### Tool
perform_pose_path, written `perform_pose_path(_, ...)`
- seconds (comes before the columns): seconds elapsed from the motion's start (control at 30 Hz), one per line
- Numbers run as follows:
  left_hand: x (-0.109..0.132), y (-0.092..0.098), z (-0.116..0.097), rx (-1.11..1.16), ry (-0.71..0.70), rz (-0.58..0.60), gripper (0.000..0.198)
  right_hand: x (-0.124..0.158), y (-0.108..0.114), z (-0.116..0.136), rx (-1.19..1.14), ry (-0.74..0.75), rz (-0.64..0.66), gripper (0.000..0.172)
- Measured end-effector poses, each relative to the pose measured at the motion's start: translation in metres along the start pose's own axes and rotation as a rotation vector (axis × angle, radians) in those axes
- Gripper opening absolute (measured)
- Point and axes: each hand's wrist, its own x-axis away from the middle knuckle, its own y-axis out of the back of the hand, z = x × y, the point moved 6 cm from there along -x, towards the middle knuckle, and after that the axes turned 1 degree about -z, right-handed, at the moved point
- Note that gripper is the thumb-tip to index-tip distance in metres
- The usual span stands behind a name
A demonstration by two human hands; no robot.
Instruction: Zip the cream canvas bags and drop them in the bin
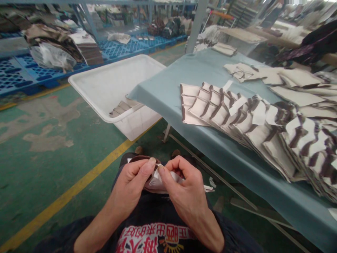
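Observation:
Over my lap a sewn fabric piece [155,183], off-white with a brown edge, is held between both hands. My left hand [133,181] pinches its brown edge between thumb and bent fingers. Close beside it, my right hand [185,186] is closed, thumb against curled forefinger, on the pale part of the same piece. The thumb tips nearly meet at a small white bit at the edge. Fingers hide much of the piece. To the right, stacks of similar cream fabric pieces [205,105] with brown edges lie overlapped on the table, white strips among them.
The table's blue-grey cover [163,88] slopes past my right side. A white plastic bin [105,75] with some fabric pieces inside stands beyond my knees. Blue pallets [113,52] with bags and stacks lie farther back. A yellow line [86,179] crosses the green floor.

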Motion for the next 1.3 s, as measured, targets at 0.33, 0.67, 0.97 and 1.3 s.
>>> perform_pose_path(0.33,0.000,0.004,0.006,0.011,0.032,-0.040,0.054,-0.003,-0.006,-0.004,0.026,0.001,0.018,0.024)
perform_pose_path(0.67,0.003,0.007,0.009,0.082,0.015,0.127,0.023,-0.003,-0.007,-0.006,-0.003,0.047,0.013,0.025)
perform_pose_path(0.97,0.002,0.007,0.005,0.013,0.012,0.052,0.018,-0.001,-0.008,-0.010,-0.012,0.059,-0.004,0.023)
perform_pose_path(1.3,0.001,0.005,-0.002,-0.052,0.017,-0.011,0.020,-0.002,-0.014,-0.011,-0.102,-0.066,0.045,0.026)
